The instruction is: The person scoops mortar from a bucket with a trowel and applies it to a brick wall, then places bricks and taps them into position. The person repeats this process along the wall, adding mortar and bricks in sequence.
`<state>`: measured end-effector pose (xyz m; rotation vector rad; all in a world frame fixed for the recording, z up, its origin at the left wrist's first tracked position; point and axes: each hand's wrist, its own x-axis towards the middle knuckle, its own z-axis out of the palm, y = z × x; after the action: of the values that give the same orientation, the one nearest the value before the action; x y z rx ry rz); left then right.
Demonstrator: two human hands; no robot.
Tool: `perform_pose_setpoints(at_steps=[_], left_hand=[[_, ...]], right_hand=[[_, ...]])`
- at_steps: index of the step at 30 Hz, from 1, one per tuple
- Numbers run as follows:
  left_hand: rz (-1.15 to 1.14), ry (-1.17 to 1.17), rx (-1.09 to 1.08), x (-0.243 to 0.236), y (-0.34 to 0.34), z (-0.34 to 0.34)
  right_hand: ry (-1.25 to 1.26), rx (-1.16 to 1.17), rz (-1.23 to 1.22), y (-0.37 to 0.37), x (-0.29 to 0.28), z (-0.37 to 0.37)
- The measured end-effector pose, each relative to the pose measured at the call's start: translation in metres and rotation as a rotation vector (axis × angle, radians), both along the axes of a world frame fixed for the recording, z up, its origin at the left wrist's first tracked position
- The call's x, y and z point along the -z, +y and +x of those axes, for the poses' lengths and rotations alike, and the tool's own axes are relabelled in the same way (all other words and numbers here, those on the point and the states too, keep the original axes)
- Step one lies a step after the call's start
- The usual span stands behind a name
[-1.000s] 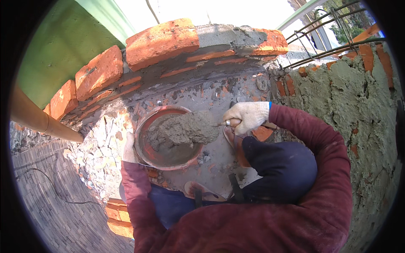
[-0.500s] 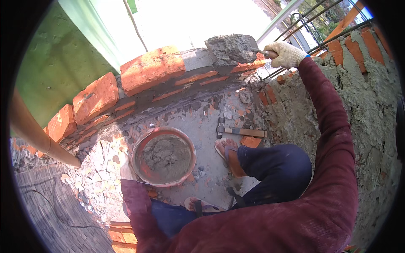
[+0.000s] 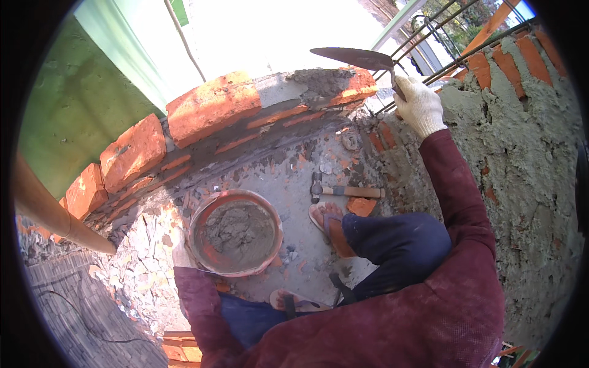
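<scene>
Nearest the camera, a dark red sleeve and blue trousers are seen, with two sandalled feet set on a rubble-strewn floor [image 3: 288, 178]. The left hand [image 3: 180, 248], in a pale glove, is laid against the outer rim of a round reddish pan [image 3: 199, 218]; whether its fingers are closed on the rim cannot be told, as most of the hand is hidden. Grey mortar [image 3: 236, 230] is held in the pan, heaped towards the middle. Just beyond the right foot, a hammer [image 3: 343, 191] with a wooden handle is laid flat on the floor, with a piece of brick just beside it.

Farther off, a low brick wall [image 3: 208, 113] is curved round the floor, and a patch of wet mortar is spread on its top course near the right end. To the right, a wall is coated in rough grey plaster [image 3: 521, 159], with bricks showing through at the top.

Farthest, the right hand [image 3: 419, 105], gloved in white, is raised above the wall and is closed around the handle of a trowel [image 3: 353, 58]. The blade is held level, pointing left, clear of the mortar patch below it. Metal bars [image 3: 454, 40] are seen behind the hand.
</scene>
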<state>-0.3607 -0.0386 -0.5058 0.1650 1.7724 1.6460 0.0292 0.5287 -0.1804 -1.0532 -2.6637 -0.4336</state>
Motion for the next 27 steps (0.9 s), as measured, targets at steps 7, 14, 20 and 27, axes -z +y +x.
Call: perform_pose_setpoints(at_steps=[7, 14, 20, 27], left_hand=[[0.093, -0.418, -0.275, -0.059, 0.04, 0.02], [0.096, -0.38, -0.297, -0.053, 0.052, 0.003], [0.098, -0.364, -0.301, -0.056, 0.052, -0.004], [0.105, -0.371, -0.282, -0.055, 0.065, 0.003]], right_hand=[[0.357, 0.365, -1.371, -0.047, -0.027, 0.015], [-0.054, 0.326, -1.232, -0.044, -0.023, -0.022], [-0.063, 0.319, -1.164, -0.061, -0.06, -0.012], [-0.154, 0.273, -1.142, -0.042, -0.048, -0.051]])
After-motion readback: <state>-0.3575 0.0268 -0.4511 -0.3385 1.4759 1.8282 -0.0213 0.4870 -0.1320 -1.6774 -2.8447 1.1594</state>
